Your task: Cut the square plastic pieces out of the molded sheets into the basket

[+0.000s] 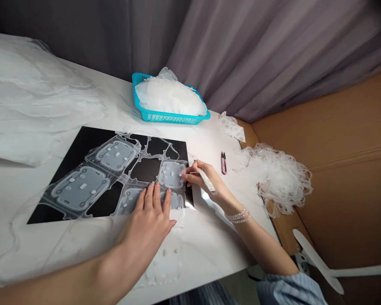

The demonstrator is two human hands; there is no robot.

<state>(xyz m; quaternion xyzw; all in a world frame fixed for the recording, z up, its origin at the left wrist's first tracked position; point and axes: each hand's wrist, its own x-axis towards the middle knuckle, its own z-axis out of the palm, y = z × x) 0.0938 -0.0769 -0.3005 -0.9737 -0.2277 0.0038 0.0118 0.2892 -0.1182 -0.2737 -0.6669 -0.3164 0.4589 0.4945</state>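
A translucent plastic sheet (116, 178) with printed grey rounded panels and several cut-out openings lies over a black board (71, 146). My left hand (149, 216) rests flat on the sheet's near edge, fingers stretched out. At the board's right side, my right hand (206, 178) is closed around a slim, white-wrapped pen-like tool (207, 181); the tool's working tip is hidden. Its thumb and fingertips touch the right edge of a small grey panel (170, 174). Whether they also pinch that edge, I cannot tell.
A blue basket (174, 117) heaped with white translucent pieces stands behind the board. Small pink-handled snips (224, 164) lie to the right, near a pile of curly clear offcuts (279, 178). Layered translucent sheets (34, 97) cover the left. Cardboard (343, 156) walls the right side.
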